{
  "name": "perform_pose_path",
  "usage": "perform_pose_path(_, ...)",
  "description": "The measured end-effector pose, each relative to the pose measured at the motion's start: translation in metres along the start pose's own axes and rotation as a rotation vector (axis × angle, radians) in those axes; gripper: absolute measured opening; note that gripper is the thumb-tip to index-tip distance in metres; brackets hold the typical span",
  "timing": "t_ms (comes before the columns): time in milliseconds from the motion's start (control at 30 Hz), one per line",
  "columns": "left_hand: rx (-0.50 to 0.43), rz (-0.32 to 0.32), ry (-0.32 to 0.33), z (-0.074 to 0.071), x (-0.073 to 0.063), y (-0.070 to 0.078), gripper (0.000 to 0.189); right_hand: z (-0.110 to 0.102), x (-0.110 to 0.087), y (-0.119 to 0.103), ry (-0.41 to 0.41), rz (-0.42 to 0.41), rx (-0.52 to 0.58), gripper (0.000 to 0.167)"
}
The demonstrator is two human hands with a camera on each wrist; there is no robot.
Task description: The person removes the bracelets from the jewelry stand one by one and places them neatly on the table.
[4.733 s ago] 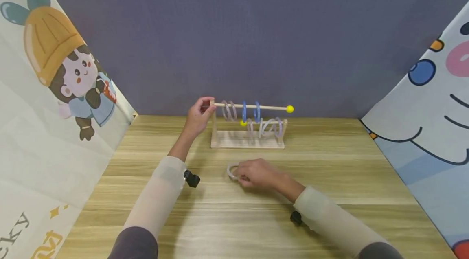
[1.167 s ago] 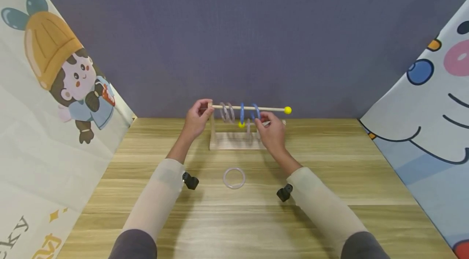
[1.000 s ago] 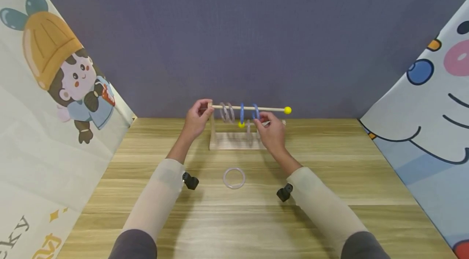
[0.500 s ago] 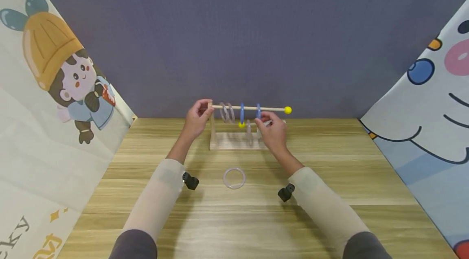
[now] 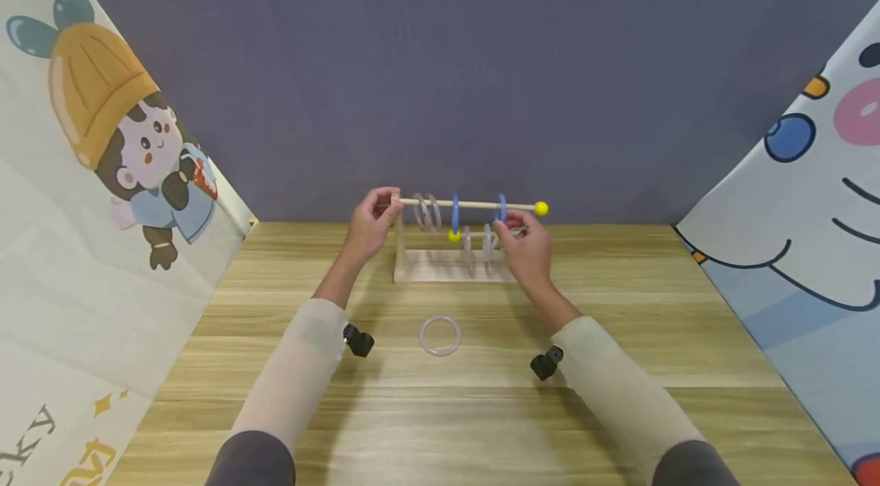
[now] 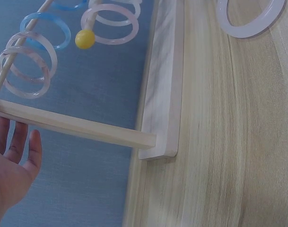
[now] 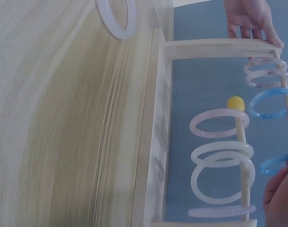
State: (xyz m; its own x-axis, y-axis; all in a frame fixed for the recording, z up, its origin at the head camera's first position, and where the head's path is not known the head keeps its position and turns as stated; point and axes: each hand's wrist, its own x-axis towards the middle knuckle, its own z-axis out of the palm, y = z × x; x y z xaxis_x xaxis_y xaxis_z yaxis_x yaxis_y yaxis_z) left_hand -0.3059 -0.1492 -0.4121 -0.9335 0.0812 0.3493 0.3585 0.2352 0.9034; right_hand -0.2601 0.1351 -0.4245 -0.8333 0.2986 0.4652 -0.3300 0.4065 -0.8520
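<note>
- A person's left hand (image 5: 369, 225) pinches the top of the left post (image 5: 402, 241) of a wooden stand (image 5: 440, 268), thumb and fingers against the wood.
- The right hand (image 5: 528, 247) pinches the lower part of a blue ring (image 5: 503, 203) between thumb and fingers. The ring hangs around the upper rod (image 5: 477, 204), near the upper yellow ball (image 5: 541, 208) that caps the rod's right end.
- A second blue ring (image 5: 455, 212) hangs around the same rod, roughly at mid-length, apart from the one in hand.
- Two mottled pale rings (image 7: 269, 85) hang side by side around the upper rod, close to the left post.
- Below, the lower yellow ball (image 5: 454, 235) tips the left end of the lower rod (image 7: 245, 194). A pinkish ring (image 5: 468, 249) circles that rod just beside the ball.
- Farther along, the right-wrist view shows two white rings (image 7: 194, 187) overlapping, one more tilted, and a lilac ring (image 7: 222, 211) near the rod's far end.
- In front of the stand, a loose pale ring (image 5: 422, 335) lies flat on the wood-grain table (image 5: 440, 417), between the forearms and touched by neither hand.
- A dark grey wall (image 5: 440, 73) rises behind, flanked by white panels bearing cartoon figures; on the left, one wears an orange cap (image 5: 99, 89).
- Black cameras (image 5: 358, 340) sit at both wrists, against pale sleeves (image 5: 289, 371).
</note>
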Motion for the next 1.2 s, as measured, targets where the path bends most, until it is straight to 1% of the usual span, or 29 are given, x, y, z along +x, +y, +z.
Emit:
perform_pose_path(267,0.007,0.006,-0.004,-0.001,0.001,-0.002,0.038,-0.009,0.003,0.003,0.030,0.006,0.002,0.024)
perform_pose_path(367,0.012,-0.021,-0.021,-0.002,-0.004,0.013,0.039,-0.012,0.003,0.004,0.035,0.011,-0.003,0.024)
perform_pose_path(500,0.025,-0.071,-0.037,-0.003,-0.004,0.018,0.039,-0.016,0.004,0.005,0.047,0.016,-0.004,0.024)
perform_pose_path(600,0.027,-0.071,-0.032,-0.002,0.000,0.005,0.040,-0.019,0.005,0.007,0.054,0.023,0.001,0.024)
perform_pose_path(667,0.017,-0.060,-0.028,-0.002,0.001,0.002,0.041,-0.021,0.006,0.007,0.056,0.031,0.005,0.025)
perform_pose_path(933,-0.021,-0.018,-0.016,-0.001,0.000,0.000,0.040,-0.030,0.007,0.007,0.083,0.053,-0.004,0.025)
perform_pose_path(1200,-0.018,0.009,-0.007,-0.001,0.000,0.000,0.038,-0.039,0.011,0.011,0.128,0.053,-0.015,0.022)
